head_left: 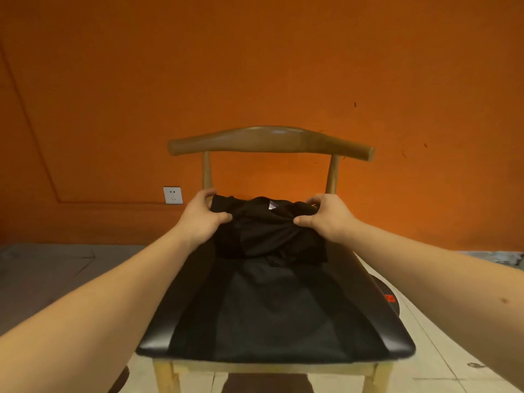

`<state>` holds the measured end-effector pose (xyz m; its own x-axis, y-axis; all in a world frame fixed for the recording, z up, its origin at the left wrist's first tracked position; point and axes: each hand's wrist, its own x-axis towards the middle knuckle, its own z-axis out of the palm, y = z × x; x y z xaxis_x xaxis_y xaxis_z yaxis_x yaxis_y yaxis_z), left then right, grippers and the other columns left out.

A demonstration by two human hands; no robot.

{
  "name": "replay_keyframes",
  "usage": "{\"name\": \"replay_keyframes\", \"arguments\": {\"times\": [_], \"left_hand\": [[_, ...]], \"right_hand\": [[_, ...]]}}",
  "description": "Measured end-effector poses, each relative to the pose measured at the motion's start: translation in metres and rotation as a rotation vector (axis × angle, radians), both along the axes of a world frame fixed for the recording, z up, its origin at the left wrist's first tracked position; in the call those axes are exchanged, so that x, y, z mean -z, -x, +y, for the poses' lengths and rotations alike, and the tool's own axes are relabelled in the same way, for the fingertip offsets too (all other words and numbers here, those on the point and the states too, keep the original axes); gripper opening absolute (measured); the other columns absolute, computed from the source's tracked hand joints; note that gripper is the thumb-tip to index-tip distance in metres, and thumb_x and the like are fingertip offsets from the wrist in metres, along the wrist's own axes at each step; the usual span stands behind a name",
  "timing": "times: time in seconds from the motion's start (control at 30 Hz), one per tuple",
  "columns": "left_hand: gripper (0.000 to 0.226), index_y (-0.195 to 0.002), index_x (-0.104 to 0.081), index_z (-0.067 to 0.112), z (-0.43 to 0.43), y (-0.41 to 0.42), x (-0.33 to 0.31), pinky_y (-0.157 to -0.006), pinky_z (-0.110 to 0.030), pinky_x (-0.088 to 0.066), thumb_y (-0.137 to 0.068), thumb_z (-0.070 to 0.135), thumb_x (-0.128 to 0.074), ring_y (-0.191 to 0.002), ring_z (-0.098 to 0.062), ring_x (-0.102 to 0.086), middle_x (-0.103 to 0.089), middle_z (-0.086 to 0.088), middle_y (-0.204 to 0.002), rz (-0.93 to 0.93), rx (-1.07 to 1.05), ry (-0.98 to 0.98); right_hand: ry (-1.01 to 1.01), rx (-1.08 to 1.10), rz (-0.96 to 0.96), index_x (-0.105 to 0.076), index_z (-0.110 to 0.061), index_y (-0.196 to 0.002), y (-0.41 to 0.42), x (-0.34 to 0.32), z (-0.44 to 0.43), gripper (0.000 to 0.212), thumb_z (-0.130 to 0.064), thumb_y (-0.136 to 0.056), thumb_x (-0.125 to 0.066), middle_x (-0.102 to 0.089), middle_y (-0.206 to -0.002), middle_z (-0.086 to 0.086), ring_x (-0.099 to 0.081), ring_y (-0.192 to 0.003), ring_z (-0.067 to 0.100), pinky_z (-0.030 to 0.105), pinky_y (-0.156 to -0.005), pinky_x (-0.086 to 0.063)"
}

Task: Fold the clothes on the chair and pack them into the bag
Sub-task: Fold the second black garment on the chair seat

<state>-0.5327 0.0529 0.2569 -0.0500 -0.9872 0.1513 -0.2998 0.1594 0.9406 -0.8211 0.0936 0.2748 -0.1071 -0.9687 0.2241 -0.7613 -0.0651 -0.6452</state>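
Observation:
A black T-shirt (269, 293) lies spread along the black seat of a wooden chair (270, 140), its collar end bunched up near the chair's back. My left hand (200, 218) pinches the bunched cloth at its left shoulder. My right hand (329, 215) pinches it at the right shoulder. A small label shows at the collar between my hands. The shirt's lower part lies flat and reaches the seat's front edge. No bag is clearly in view.
An orange wall stands close behind the chair, with a white socket (173, 195) low on the left. A dark round object with a red mark (390, 297) lies on the pale floor at the chair's right. Grey floor stretches to the left.

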Motion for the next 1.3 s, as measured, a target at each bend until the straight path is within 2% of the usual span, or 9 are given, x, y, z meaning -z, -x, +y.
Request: {"name": "replay_keyframes", "arguments": {"times": [0.33, 0.47, 0.57, 0.7, 0.87, 1.0, 1.1, 1.2, 1.3], "left_hand": [[0.079, -0.153, -0.037, 0.028, 0.114, -0.019, 0.071, -0.104, -0.034, -0.053, -0.089, -0.001, -0.072, -0.131, -0.02, -0.056, -0.057, 0.002, -0.136, -0.151, 0.118, 0.026], [0.088, -0.155, -0.032, 0.035, 0.136, -0.025, 0.085, -0.103, -0.028, -0.048, -0.083, 0.032, -0.083, -0.133, -0.013, -0.048, -0.047, 0.008, -0.142, -0.286, 0.121, -0.024], [0.084, -0.14, -0.043, 0.047, 0.14, -0.03, 0.09, -0.108, -0.041, -0.048, -0.067, 0.07, -0.078, -0.123, -0.017, -0.052, -0.05, 0.012, -0.134, -0.482, 0.135, -0.061], [0.025, -0.097, -0.051, 0.037, 0.143, -0.024, 0.09, -0.087, -0.041, -0.055, -0.088, 0.04, -0.074, -0.096, -0.017, -0.057, -0.059, 0.009, -0.107, -0.621, 0.086, 0.123], [0.022, -0.085, -0.043, 0.024, 0.157, -0.026, 0.082, -0.074, -0.042, -0.054, -0.09, 0.014, -0.061, -0.081, -0.019, -0.061, -0.065, 0.006, -0.097, -0.608, 0.102, 0.172], [0.022, -0.083, -0.044, 0.022, 0.161, -0.027, 0.079, -0.073, -0.04, -0.053, -0.087, 0.033, -0.063, -0.082, -0.019, -0.057, -0.059, 0.005, -0.089, -0.888, 0.114, 0.174], [0.028, -0.1, -0.052, 0.027, 0.161, -0.01, 0.072, -0.084, -0.031, -0.05, -0.086, 0.046, -0.067, -0.095, -0.015, -0.055, -0.059, 0.009, -0.103, -1.083, 0.053, 0.413], [0.061, -0.141, -0.048, 0.024, 0.156, 0.024, 0.074, -0.114, -0.034, -0.039, -0.086, 0.034, -0.07, -0.134, -0.019, -0.043, -0.043, 0.004, -0.149, -1.153, 0.236, 0.63], [0.072, -0.151, -0.038, 0.022, 0.153, 0.056, 0.077, -0.118, -0.037, -0.032, -0.085, 0.03, -0.066, -0.142, -0.02, -0.031, -0.027, 0.002, -0.161, -1.225, 0.397, 0.74]], "right_hand": [[-0.008, -0.132, 0.226, -0.066, -0.03, -0.091, -0.013, 0.062, 0.1, 0.02, -0.016, -0.085, -0.08, -0.067, -0.088, -0.011, -0.064, -0.081, 0.01, 0.013, -0.061, -0.043], [0.01, -0.191, 0.26, -0.06, -0.032, -0.088, -0.008, 0.078, 0.123, 0.025, -0.015, -0.082, -0.078, -0.059, -0.101, -0.012, -0.057, -0.095, 0.011, 0.023, -0.081, -0.048], [-0.051, -0.268, 0.274, -0.053, -0.035, -0.091, -0.002, 0.083, 0.136, 0.029, -0.026, -0.08, -0.078, -0.054, -0.119, -0.013, -0.047, -0.115, 0.01, 0.029, -0.101, -0.038], [-0.039, -0.222, 0.313, -0.054, -0.032, -0.09, 0.002, 0.086, 0.147, 0.024, -0.034, -0.087, -0.077, -0.059, -0.109, -0.015, -0.049, -0.108, 0.012, 0.033, -0.101, -0.038], [0.126, -0.137, 0.397, -0.061, -0.034, -0.105, -0.001, 0.088, 0.152, 0.016, -0.03, -0.093, -0.07, -0.056, -0.098, -0.016, -0.051, -0.098, 0.008, 0.028, -0.093, -0.047], [0.04, -0.071, 0.332, -0.061, -0.032, -0.118, -0.004, 0.099, 0.154, 0.028, -0.036, -0.092, -0.071, -0.051, -0.111, -0.013, -0.046, -0.111, 0.012, 0.03, -0.102, -0.04], [0.056, -0.028, 0.255, -0.07, -0.031, -0.108, -0.003, 0.106, 0.151, 0.011, -0.028, -0.098, -0.066, -0.057, -0.109, -0.012, -0.05, -0.111, 0.012, 0.035, -0.105, -0.045], [0.083, -0.02, 0.132, -0.074, -0.026, -0.113, 0.001, 0.106, 0.149, 0.018, -0.024, -0.102, -0.06, -0.062, -0.107, -0.009, -0.054, -0.101, 0.009, 0.027, -0.097, -0.047], [0.108, -0.031, 0.062, -0.074, -0.022, -0.119, 0.003, 0.102, 0.147, 0.023, -0.022, -0.105, -0.055, -0.065, -0.107, -0.008, -0.055, -0.096, 0.006, 0.022, -0.092, -0.044]]}}
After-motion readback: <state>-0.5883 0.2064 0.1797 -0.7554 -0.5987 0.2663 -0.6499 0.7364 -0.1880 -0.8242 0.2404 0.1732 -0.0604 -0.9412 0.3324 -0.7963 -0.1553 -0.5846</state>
